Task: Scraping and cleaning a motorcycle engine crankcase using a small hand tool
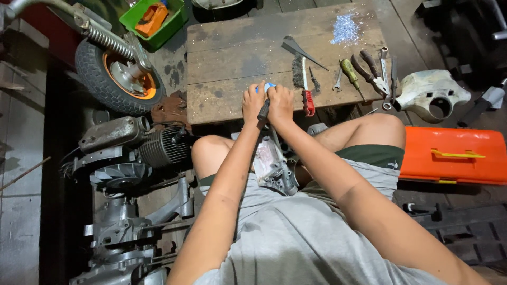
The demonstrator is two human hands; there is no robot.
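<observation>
At the centre of the frame, a metal engine casing (274,163) rests between the knees of a seated person in grey shorts. Just above it, at the near edge of a low wooden table (227,63), both hands meet. The left hand (253,103) is curled closed, touching the right hand (280,104), which is likewise curled closed. Between them a dark tool handle (263,110) points downward toward the casing; a small blue object (268,86) shows just above the fingers. Which hand grips the handle cannot be told, as the fingers overlap.

Just right of the hands lies a wire brush with a red handle (306,87). Farther right on the table sit a green-handled screwdriver (349,73), pliers (369,68) and wrenches (388,76). A patch of metal filings (345,29) lies at the upper right of the tabletop.

At the right edge stands an orange toolbox (454,155), with a pale moulded cover (430,94) above it. At the left are an engine block (137,148) and, in the upper left, a small wheel with an orange rim (113,79) beside a green tray (153,18).
</observation>
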